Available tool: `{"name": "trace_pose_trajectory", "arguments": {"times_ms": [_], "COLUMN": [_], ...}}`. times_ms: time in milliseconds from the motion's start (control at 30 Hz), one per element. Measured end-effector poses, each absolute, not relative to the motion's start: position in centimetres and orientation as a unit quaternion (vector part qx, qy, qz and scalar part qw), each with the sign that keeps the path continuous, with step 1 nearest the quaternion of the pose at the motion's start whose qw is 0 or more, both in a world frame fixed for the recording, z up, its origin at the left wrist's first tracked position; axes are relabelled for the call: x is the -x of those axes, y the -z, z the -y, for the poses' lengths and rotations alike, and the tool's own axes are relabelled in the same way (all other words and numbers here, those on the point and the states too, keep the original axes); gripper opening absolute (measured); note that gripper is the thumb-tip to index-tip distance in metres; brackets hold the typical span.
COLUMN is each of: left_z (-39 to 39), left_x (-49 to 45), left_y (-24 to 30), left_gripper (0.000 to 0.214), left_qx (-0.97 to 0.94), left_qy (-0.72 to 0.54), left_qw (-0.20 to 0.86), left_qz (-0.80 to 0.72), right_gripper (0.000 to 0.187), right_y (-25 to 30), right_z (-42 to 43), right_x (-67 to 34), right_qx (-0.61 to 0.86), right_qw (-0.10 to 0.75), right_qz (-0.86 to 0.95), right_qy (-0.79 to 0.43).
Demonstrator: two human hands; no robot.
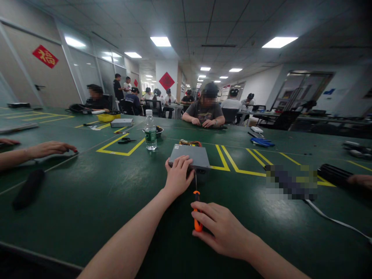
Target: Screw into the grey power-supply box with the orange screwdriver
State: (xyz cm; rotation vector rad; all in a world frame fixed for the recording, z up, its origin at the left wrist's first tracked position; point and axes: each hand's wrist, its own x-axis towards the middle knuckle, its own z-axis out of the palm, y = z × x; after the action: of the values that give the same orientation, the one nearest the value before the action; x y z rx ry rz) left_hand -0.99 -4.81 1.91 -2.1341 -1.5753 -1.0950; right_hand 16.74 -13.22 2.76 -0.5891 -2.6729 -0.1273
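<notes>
A grey metal computer power supply (197, 155) lies on the green table in front of me, with coloured wires at its far side. My left hand (180, 176) grips its left part, fingers over the top and thumb at the near side. In my right hand (217, 228) is a screwdriver (197, 197) with an orange and black handle, held between fingers and thumb. Its thin shaft points away from me and reaches the near face of the power supply. Where exactly the tip sits is too small to tell.
A water bottle (150, 131) stands beyond my left hand, a metal bowl (159, 132) behind it. Farther left are another grey box (121, 123) and a yellow basket (108, 117). Blue gloves (261, 142) lie right. Other people's hands (52, 149) are at both sides; a person sits opposite.
</notes>
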Motion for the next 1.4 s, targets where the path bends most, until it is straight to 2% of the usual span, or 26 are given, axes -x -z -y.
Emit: {"name": "trace_pose_trajectory", "arguments": {"times_ms": [467, 600, 767, 900, 1067, 1267, 1400], "left_z": [4.6, 4.6, 4.7, 4.8, 4.9, 4.8, 4.7], "left_x": [1.0, 0.9, 0.9, 0.9, 0.9, 1.1, 1.2], "left_y": [-1.8, -1.7, -1.7, -1.8, -1.9, -1.9, -1.9], "left_gripper": [0.028, 0.028, 0.029, 0.028, 0.028, 0.027, 0.028], "left_qx": [0.737, 0.736, 0.735, 0.734, 0.738, 0.745, 0.749], "left_qy": [0.386, 0.389, 0.387, 0.389, 0.398, 0.396, 0.391], "left_qw": [0.131, 0.132, 0.131, 0.135, 0.136, 0.149, 0.158], "left_qz": [0.539, 0.538, 0.541, 0.54, 0.528, 0.517, 0.512], "right_gripper": [0.037, 0.03, 0.022, 0.03, 0.031, 0.024, 0.03], "right_y": [-4.1, -3.9, -2.5, -2.4, -3.5, -2.0, -1.9], "right_z": [14.1, 13.9, 12.7, 12.7, 13.4, 12.8, 12.9], "right_x": [-16.4, -16.5, -16.5, -16.6, -16.5, -15.9, -15.8], "right_qx": [0.212, 0.217, 0.202, 0.208, 0.198, 0.181, 0.212], "right_qw": [0.192, 0.193, 0.265, 0.328, 0.257, 0.28, 0.252], "right_qz": [0.954, 0.955, 0.942, 0.921, 0.943, 0.941, 0.944], "right_qy": [0.09, 0.063, 0.043, 0.024, 0.072, 0.062, 0.019]}}
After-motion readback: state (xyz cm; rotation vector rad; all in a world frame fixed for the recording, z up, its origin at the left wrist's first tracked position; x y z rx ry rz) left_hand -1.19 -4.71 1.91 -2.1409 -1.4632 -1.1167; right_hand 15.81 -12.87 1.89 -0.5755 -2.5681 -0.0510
